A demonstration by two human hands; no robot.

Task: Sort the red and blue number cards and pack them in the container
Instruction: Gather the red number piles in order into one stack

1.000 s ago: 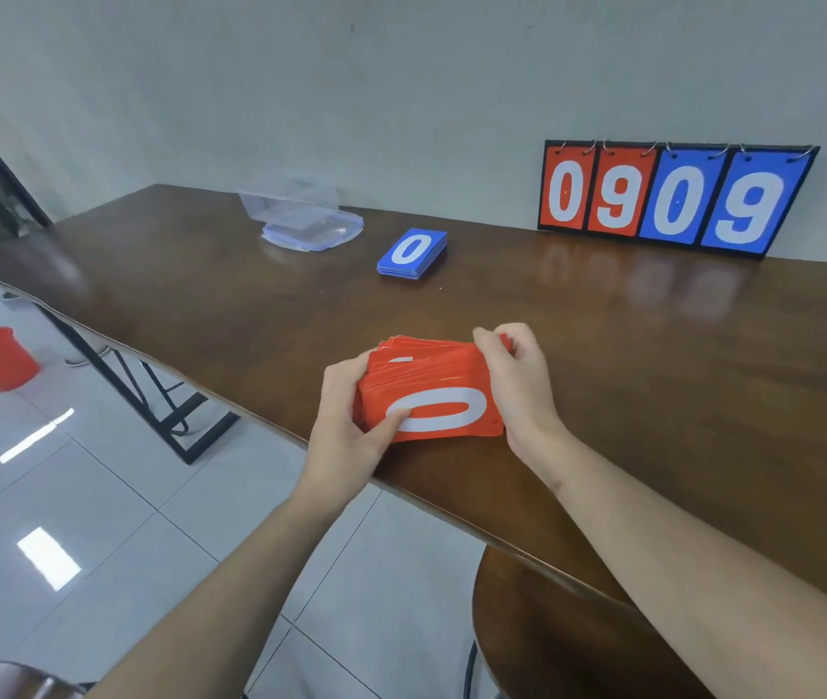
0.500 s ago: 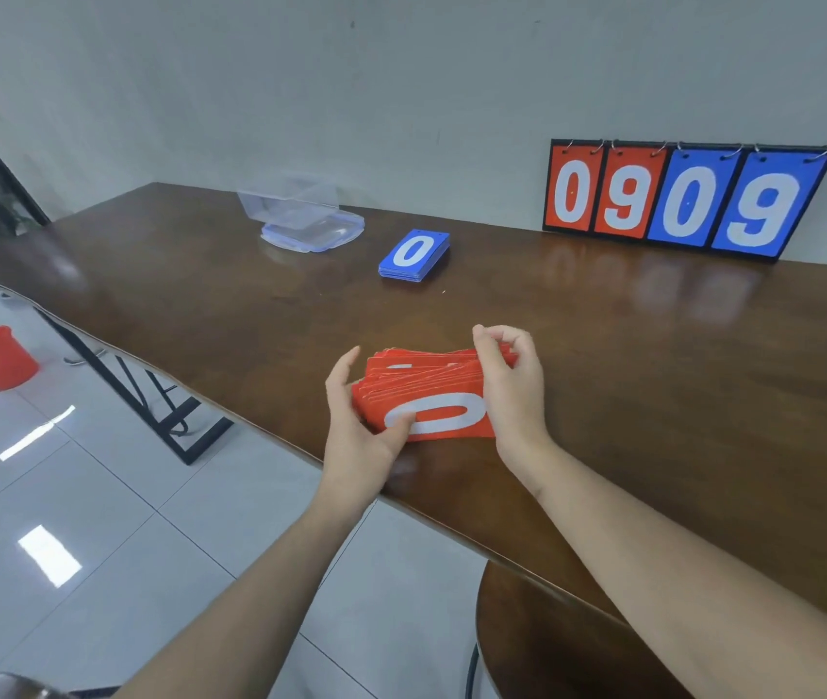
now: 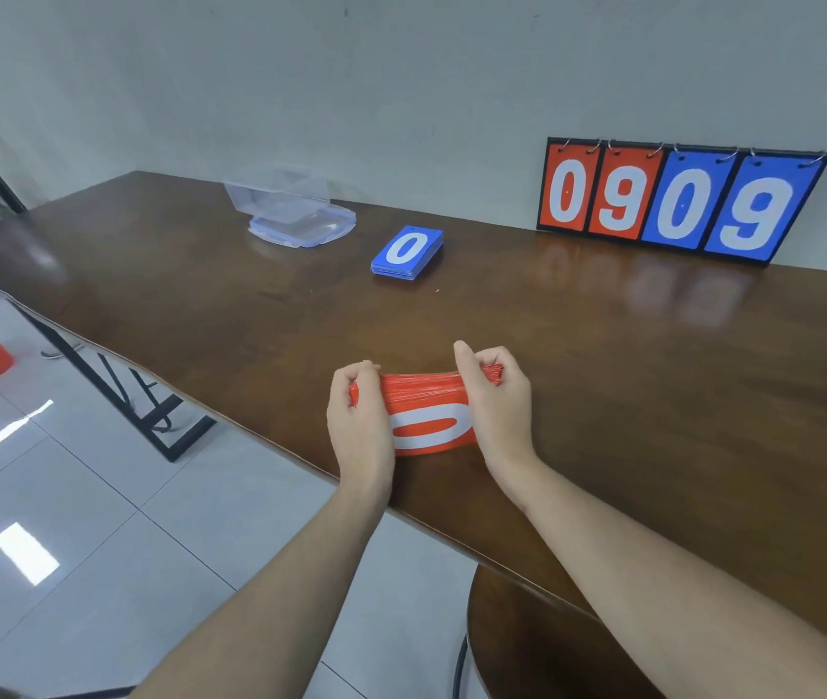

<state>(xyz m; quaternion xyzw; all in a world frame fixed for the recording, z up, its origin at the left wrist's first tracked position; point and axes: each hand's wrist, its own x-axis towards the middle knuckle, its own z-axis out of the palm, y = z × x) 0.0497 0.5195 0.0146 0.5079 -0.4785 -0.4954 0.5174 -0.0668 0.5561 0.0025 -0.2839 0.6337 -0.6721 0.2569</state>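
Near the front edge of the desk (image 3: 603, 396), the red card stack (image 3: 426, 416) is being squared up, gripped at its ends by the curled fingers of the left hand (image 3: 358, 421) and right hand (image 3: 494, 401). The blue card stack (image 3: 407, 252) is lying farther back, near the clear container (image 3: 295, 214). Next, a firm carry to that container is probably being called for.

Blue stack (image 3: 407, 252) — before container (image 3: 300, 211)

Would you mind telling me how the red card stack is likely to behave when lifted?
The red card stack is many thin loose cards, so it may splay or slide apart unless squeezed. Both the left hand and right hand grip its ends, suggesting it needs support. It probably bends slightly.
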